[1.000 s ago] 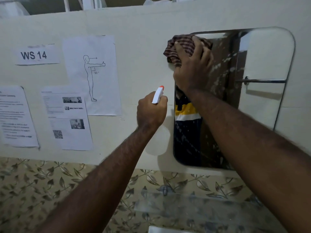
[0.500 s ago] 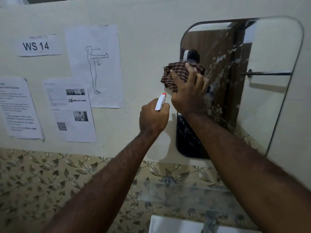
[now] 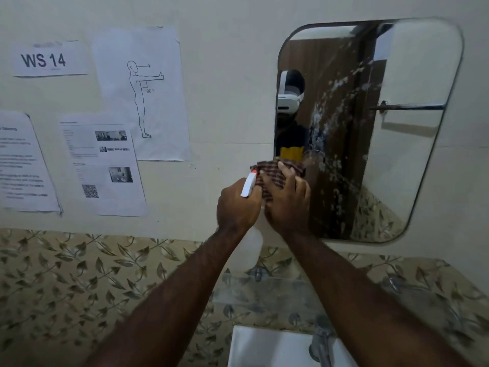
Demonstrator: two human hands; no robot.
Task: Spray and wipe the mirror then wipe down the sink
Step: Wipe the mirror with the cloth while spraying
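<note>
We are noting the white ceramic sink (image 3: 267,348) lying nearest, at the bottom edge and untouched. Above it, the left hand (image 3: 238,205) is curling tight around the white spray bottle with the orange nozzle tip (image 3: 249,184), idle just beside the work. The right hand (image 3: 288,201) is pressing the brown checked cloth (image 3: 276,172) with spread fingers flat onto the lower left edge of the rounded rectangular wall mirror (image 3: 412,144). Pale spray streaks are showing across the glass middle; we are advising overlapping strokes rightward, keeping the palm flat.
</note>
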